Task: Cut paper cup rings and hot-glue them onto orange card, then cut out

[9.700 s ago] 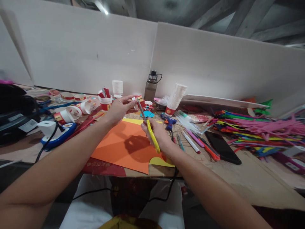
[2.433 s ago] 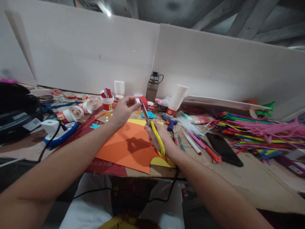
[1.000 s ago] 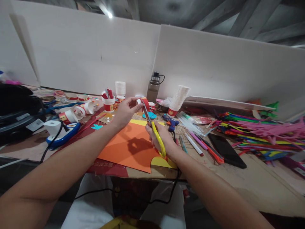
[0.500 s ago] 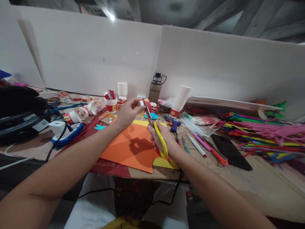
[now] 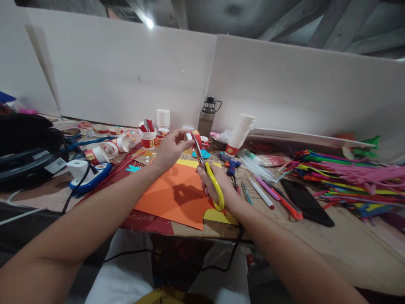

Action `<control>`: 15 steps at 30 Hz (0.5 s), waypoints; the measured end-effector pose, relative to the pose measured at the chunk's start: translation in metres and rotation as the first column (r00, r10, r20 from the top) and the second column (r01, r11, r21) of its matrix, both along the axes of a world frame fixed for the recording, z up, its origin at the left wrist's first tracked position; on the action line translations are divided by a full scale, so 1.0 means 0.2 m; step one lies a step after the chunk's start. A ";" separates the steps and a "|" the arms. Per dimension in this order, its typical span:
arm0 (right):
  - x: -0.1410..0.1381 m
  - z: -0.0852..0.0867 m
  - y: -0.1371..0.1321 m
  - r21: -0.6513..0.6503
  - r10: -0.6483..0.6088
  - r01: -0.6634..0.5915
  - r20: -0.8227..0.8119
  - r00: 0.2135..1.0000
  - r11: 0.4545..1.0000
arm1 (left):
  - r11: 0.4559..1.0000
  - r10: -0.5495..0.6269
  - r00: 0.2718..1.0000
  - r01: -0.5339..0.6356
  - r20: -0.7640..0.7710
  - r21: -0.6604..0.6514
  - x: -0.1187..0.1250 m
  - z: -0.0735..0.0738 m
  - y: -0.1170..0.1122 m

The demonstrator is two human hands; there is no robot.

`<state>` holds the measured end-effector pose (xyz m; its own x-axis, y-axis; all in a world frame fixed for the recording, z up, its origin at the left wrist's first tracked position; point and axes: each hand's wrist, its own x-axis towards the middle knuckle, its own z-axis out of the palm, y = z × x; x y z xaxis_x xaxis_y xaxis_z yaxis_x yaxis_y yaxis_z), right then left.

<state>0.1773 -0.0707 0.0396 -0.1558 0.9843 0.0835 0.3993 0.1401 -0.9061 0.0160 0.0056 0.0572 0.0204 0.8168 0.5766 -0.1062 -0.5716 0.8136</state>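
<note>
My left hand (image 5: 172,147) pinches a red and white piece of paper cup (image 5: 196,137) above the table. In my right hand (image 5: 215,179) is a pair of scissors (image 5: 215,184) with yellow handles, its blades pointing up and away against the cup piece. My fingers hide part of the cup piece and of the scissor handles. Below both hands lies an orange sheet of paper (image 5: 171,202), with a yellow sheet (image 5: 221,216) partly under it. Light-blue paper cut-outs (image 5: 201,154) lie just beyond.
A tall stack of paper cups (image 5: 240,134), a drink bottle (image 5: 206,118) and a cup of red items (image 5: 147,138) stand at the back. Right are a blue glue gun (image 5: 232,166), markers, a black phone (image 5: 305,202) and pipe cleaners (image 5: 363,177). A blue power strip (image 5: 91,179) sits left.
Both hands stay almost in place. The scissors' blades have shifted slightly against the cup piece, and the view has moved a little.
</note>
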 end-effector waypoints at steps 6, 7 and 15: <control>0.01 0.00 0.02 0.097 -0.026 0.015 0.113 0.993 0.995 | 0.977 -0.146 0.983 0.161 0.107 -0.142 -0.01 -0.01 0.03; 0.01 0.00 0.02 0.116 -0.018 0.004 0.121 0.993 0.993 | 0.982 -0.132 0.988 0.142 0.085 -0.127 -0.01 -0.01 0.02; 0.03 0.00 0.04 0.150 0.005 -0.032 0.173 0.985 0.988 | 1.000 -0.009 0.999 0.009 -0.039 0.016 0.01 0.02 -0.02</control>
